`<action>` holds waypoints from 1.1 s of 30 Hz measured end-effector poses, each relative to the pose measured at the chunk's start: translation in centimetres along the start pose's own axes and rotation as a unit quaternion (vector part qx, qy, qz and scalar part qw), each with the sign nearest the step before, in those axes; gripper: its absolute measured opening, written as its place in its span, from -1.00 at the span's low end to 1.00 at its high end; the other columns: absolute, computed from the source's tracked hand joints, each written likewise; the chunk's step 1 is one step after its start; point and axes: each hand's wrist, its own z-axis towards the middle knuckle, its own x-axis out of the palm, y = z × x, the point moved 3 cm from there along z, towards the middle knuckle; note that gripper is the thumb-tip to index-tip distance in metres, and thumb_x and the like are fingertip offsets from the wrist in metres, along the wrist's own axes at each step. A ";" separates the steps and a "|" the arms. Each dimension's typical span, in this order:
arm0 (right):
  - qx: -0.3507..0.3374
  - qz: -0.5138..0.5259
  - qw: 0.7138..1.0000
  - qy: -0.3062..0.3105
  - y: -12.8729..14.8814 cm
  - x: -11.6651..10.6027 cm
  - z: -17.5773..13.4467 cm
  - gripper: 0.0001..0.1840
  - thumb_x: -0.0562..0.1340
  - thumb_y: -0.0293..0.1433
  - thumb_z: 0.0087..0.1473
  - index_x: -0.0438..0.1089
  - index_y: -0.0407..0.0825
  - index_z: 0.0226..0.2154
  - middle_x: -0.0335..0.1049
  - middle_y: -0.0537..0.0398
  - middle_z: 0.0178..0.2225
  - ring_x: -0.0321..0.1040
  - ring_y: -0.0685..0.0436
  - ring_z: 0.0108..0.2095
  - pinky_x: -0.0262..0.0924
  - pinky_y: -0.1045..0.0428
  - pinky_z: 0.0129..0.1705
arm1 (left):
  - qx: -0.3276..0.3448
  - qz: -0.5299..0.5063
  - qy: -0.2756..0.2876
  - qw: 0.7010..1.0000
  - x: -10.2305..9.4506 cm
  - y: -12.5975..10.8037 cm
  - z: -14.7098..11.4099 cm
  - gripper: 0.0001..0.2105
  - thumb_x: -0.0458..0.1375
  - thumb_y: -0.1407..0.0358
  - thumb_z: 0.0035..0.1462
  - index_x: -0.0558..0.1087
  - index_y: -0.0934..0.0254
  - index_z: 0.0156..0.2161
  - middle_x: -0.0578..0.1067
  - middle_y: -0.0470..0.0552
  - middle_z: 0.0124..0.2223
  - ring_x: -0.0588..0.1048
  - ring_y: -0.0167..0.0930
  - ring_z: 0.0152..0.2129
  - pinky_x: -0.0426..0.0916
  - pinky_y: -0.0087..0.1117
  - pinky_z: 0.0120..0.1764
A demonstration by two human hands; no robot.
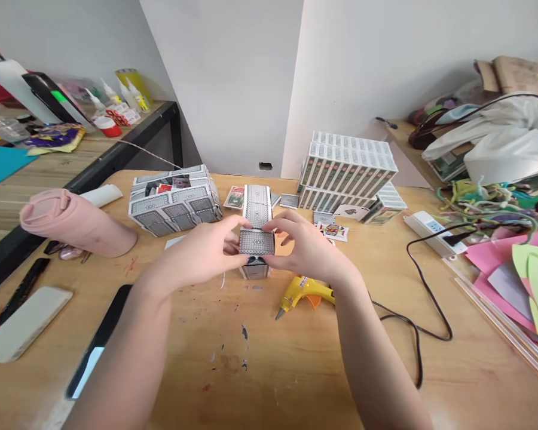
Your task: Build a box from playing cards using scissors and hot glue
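Note:
A playing card (pixel 257 242), its grey patterned back facing up, lies between my two hands. My left hand (pixel 208 248) grips its left edge, and my right hand (pixel 302 245) grips its right edge; the fingers of both are closed in. Under the card stands a small box-like piece covered in cards (pixel 255 273), with a dark gap just below the card's front edge. Directly behind is a curved run of overlapping cards (pixel 257 200); my fingers hide where it meets the box. A yellow glue gun (pixel 302 291) lies on the table beside my right wrist.
A larger card-covered box (pixel 174 203) holding cards stands back left. Stacked card packs (pixel 345 170) rise back right, near loose cards (pixel 334 231). A pink roll (pixel 78 224) and phone (pixel 98 343) lie left. A black cord (pixel 424 292) runs from the power strip (pixel 434 233).

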 end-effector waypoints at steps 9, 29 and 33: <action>-0.013 -0.065 0.996 0.061 0.4 -0.4 0.6 -0.60 0.30 -0.36 -0.12 0.28 -0.06 -0.17 0.23 0.00 -0.13 0.26 -0.08 -0.18 0.24 -0.02 -0.10 | 0.025 0.020 0.028 0.999 -1.0 -1.2 0.7 -0.59 0.18 0.25 -0.07 0.35 0.13 -0.03 0.59 -0.12 -0.27 0.56 -0.37 -0.38 0.37 -0.41 -0.34; -0.015 -0.182 0.977 0.107 0.9 -1.0 1.6 -0.58 0.34 -0.29 -0.22 0.26 -0.07 -0.28 0.24 -0.03 -0.20 0.19 -0.21 -0.10 0.20 -0.08 -0.10 | 0.042 0.143 0.058 0.987 -0.9 -3.3 2.2 -0.76 0.15 0.29 -0.18 0.48 0.17 -0.29 0.51 -0.10 -0.48 0.44 -0.37 -0.55 0.17 -0.39 -0.48; -0.034 -0.143 0.983 0.109 0.9 -1.2 1.7 -0.68 0.32 -0.33 -0.16 0.32 -0.04 -0.28 0.29 -0.01 -0.21 0.21 -0.19 -0.09 0.20 -0.05 -0.10 | 0.031 0.158 0.063 0.985 -1.2 -3.2 2.7 -0.85 0.15 0.30 -0.20 0.47 0.19 -0.40 0.48 -0.10 -0.52 0.41 -0.39 -0.60 0.13 -0.40 -0.52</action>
